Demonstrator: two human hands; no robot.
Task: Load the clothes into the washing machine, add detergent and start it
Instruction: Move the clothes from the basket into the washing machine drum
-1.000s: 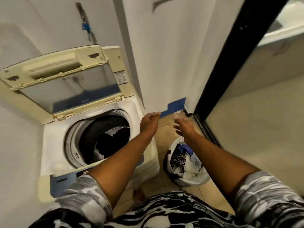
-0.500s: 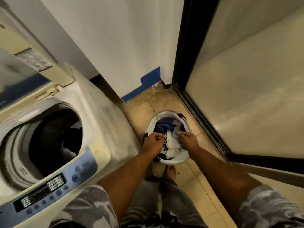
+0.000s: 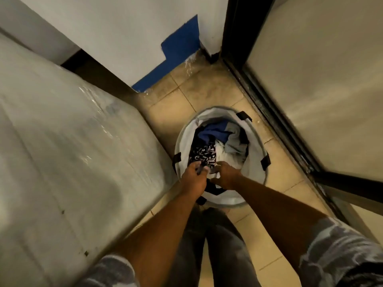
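Loading is judged to be the step in hand. Washing machine (image 3: 72, 152) is seen only as its side panel at left, just beside the laundry basket (image 3: 257, 141) on the tiled floor. A black-and-white patterned garment (image 3: 204, 153) is gripped by the left hand (image 3: 194, 179) and right hand (image 3: 227, 175) inside the basket, among blue, grey and white clothes (image 3: 226, 139). Next, a lift clear of the rim and across to the drum is called for.

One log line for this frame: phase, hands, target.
phase: picking clothes | left hand: grips patterned garment | right hand: on clothes in hamper | washer: beside
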